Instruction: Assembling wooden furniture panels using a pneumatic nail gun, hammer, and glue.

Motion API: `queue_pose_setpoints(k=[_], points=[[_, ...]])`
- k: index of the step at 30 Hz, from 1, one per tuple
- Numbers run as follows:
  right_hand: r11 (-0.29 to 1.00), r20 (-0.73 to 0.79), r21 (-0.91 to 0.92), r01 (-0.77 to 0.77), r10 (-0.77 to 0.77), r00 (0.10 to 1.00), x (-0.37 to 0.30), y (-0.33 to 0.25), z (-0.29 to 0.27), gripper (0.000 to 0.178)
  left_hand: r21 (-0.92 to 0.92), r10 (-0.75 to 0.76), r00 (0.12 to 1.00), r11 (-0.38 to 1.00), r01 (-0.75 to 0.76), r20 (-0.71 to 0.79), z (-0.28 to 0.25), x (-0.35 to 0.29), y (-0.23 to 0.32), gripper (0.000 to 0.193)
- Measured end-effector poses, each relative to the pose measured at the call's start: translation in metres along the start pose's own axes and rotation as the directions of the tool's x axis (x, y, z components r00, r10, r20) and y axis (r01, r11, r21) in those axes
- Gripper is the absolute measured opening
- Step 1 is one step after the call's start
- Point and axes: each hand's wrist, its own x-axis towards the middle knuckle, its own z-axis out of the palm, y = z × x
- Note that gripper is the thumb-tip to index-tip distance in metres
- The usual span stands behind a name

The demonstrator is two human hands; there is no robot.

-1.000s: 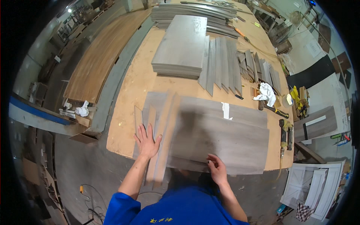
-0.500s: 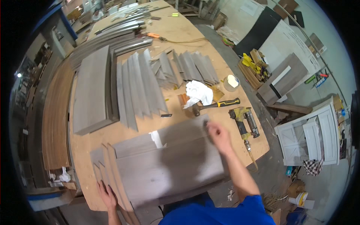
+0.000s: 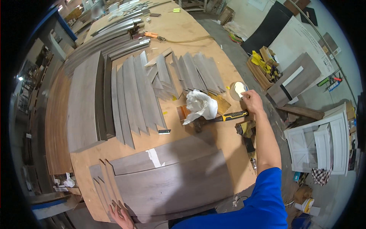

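Note:
My right hand is at the rim of a round tub holding something pale cream. Its fingers are pinched together, and whatever is between them is too small to make out. My left hand rests with fingers spread at the near ends of narrow wooden strips. Beside these strips, a wide grey-brown wooden panel lies in front of me. A second grey board runs along its far edge, with a piece of white tape on it.
A hammer lies below the tub, its head near a crumpled white cloth. My forearm partly covers a nail gun. Angled grey slats and a stack of boards fill the table's far left.
My right hand has moved from the panels' upper right corner, up and to the right, to the tub. My left hand stays by the strips, slightly farther right and lower.

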Motion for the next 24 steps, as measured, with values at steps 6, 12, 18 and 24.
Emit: queue_pose_setpoints(k=[6,12,18,24], points=[[0.985,0.087,0.172,-0.001,-0.014,0.996,0.021,0.006,0.000,0.021,-0.036,-0.076,0.997,0.996,0.076,-0.005,-0.002,0.001,0.025,0.042],[0.834,-0.375,0.540,0.112,0.120,0.919,0.021,-0.030,-0.030,0.021,-0.116,-0.038,0.999,0.993,0.033,-0.037,-0.010,-0.002,0.034,0.036],[0.681,-0.213,0.681,0.270,-0.168,0.962,-0.094,-0.139,-0.089,0.017,-0.315,0.101,0.995,0.944,-0.103,-0.024,-0.019,0.025,0.104,0.050],[0.559,0.392,0.825,-0.087,-0.455,0.800,-0.259,-0.261,-0.069,0.011,-0.765,0.483,0.873,0.586,-0.267,0.066,0.013,0.036,0.214,0.091]])
